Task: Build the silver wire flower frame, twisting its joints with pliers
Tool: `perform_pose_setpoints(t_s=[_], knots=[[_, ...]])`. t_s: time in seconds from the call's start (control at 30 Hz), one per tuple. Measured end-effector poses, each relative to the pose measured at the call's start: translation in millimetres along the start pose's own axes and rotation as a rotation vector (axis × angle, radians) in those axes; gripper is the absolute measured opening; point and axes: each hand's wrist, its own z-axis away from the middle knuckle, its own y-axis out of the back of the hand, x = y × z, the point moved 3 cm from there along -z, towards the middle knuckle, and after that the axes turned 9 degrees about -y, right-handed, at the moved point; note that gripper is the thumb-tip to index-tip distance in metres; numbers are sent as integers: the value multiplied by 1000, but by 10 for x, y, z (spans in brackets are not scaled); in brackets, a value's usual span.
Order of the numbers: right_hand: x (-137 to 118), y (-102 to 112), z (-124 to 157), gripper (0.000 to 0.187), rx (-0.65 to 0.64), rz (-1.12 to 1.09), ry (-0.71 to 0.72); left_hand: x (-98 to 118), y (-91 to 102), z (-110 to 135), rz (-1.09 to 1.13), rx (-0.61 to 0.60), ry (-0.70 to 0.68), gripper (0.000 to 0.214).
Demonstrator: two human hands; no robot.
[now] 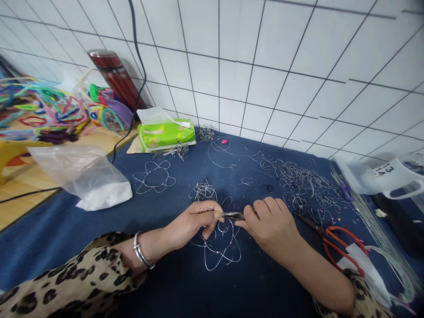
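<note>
My right hand (269, 219) is wrapped round a pair of pliers (232, 215), whose jaws point left. Their tip meets the fingertips of my left hand (200, 219), which pinch a thin silver wire; its end is hidden by the fingers. Just below both hands lies a beaded wire flower (217, 252) with looped petals and small pink beads. Farther back on the blue cloth rests a second wire flower (155, 176). A bundle of wire rings (204, 191) sits right behind my left hand.
Wire scraps (304, 179) are heaped at the right, near red-handled scissors (344, 247) and a white jug (394, 176). On the left are a plastic bag (102, 194) of white material, a green tissue pack (165, 135), a red thermos (115, 77) and colourful pipe cleaners (59, 106).
</note>
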Motion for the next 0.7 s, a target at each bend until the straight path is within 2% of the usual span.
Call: perform_pose_setpoints(t_s=[0.27, 0.7], knots=[[18, -48, 8, 33, -59, -53, -8, -7, 7, -8, -16, 4, -17, 20], [-46, 69, -17, 34, -24, -12, 6, 11, 10, -47, 23, -62, 36, 16]])
